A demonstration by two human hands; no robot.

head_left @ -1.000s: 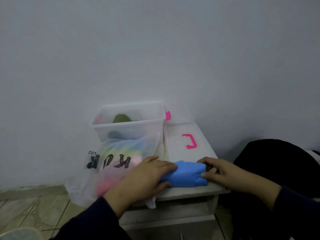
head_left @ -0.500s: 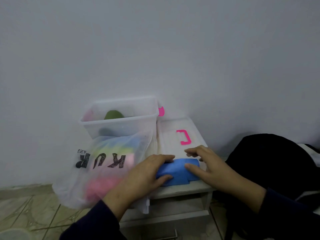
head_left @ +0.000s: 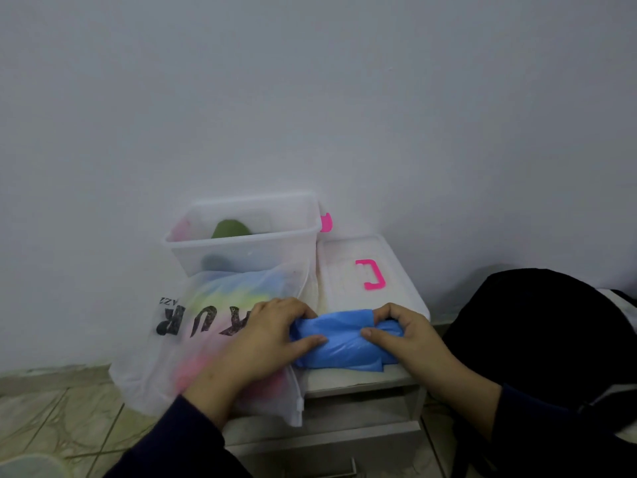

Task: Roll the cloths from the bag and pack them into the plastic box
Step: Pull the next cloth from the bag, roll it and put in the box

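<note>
Nearest: left hand and right hand curled over the ends of a blue cloth, fingers over the top, thumbs under the near edge. Cloth part-rolled, lying on the front of a white cabinet top. Loose flap at the near right corner. Best tucked in, with both ends turned evenly, tension firm, else a cone. Beside left: translucent printed bag, more coloured cloths inside. Behind: lid with pink handle. Farthest: clear plastic box, open, a green roll already in.
</note>
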